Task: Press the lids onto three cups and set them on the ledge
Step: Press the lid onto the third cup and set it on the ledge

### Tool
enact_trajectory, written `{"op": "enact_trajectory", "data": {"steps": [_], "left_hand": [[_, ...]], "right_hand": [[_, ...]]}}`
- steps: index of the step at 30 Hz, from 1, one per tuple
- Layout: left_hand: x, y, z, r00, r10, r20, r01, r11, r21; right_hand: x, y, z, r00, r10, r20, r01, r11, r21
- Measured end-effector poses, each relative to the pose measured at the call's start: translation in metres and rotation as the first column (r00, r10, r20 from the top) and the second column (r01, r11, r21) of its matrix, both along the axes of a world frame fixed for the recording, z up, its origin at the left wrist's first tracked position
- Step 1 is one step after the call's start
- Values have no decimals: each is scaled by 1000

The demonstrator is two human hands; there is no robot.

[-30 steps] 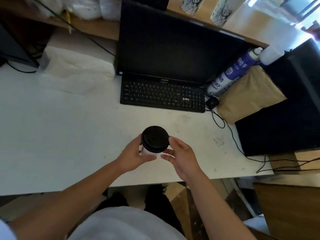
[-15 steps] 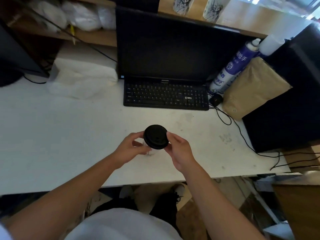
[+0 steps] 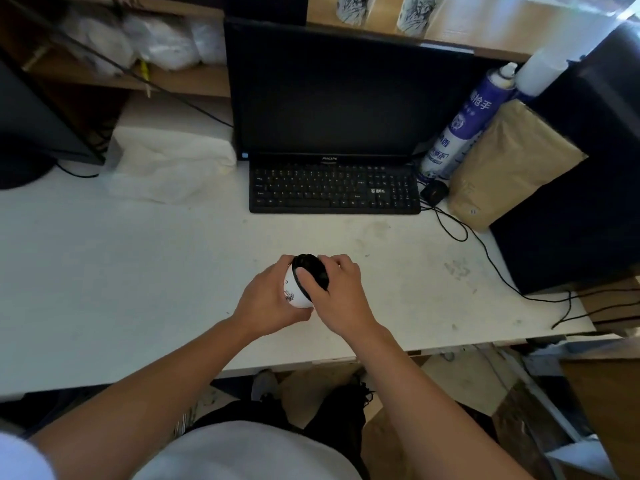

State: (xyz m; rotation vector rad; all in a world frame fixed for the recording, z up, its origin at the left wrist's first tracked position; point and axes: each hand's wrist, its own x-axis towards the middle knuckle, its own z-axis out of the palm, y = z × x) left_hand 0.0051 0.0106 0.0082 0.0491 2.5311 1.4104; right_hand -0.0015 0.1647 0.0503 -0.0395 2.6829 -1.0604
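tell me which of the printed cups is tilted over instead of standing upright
The cup held between the left hand and right hand over the desk, black lid on. The two cups on the ledge stand upright.

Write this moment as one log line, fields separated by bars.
step: pressing lid | left hand: holds tilted cup | right hand: on black lid | ledge: two cups visible
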Motion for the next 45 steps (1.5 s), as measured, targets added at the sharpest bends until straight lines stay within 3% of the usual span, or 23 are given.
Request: {"op": "enact_trajectory", "data": {"steps": [6,17,31,45], "left_hand": [[4,2,6,997,-10,76,0,991,131],[2,-3,22,997,-22,71,1,958,286],[0,-11,45,999,-3,50,-14,938,347],[-8,10,65,997,-67,35,46,899,435]], "right_hand": [[-3,1,11,999,44,-4,-44,999,28],[-13,0,43,978,205,-48,-201,976,89],[-34,-2,71,909,393,-135,-379,918,117],[-42,22,91,865,455,-212,-442,890,107]]}}
